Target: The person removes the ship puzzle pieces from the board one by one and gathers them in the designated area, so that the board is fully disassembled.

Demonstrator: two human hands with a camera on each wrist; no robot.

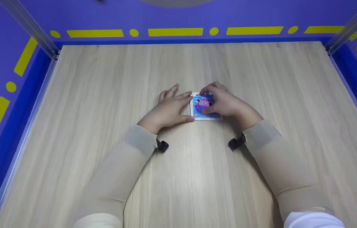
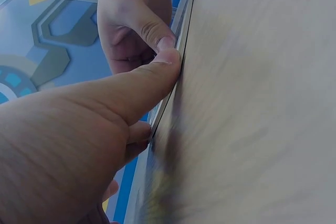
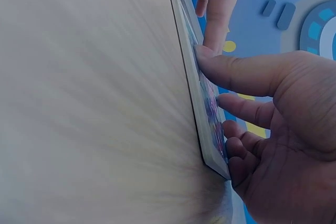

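A small square picture board (image 1: pixel 196 107) with a white border and a blue, pink and purple printed picture lies flat on the table. My left hand (image 1: pixel 169 110) is at its left edge, the thumb at the near corner and the index fingertip at the far corner. Over the right part of the board is my right hand (image 1: pixel 226 102), bent fingers and thumb spread, their tips touching the picture. From the right wrist view, the board (image 3: pixel 207 129) appears edge-on under my right fingertips. The right hand covers part of the picture.
The board lies on a wide wood-grain table (image 1: pixel 102 79). Blue-purple panels with yellow marks (image 1: pixel 175 32) stand at its back and sides. Metal posts (image 1: pixel 35 28) rise at the far corners. Each wrist carries a black camera mount (image 1: pixel 162 146).
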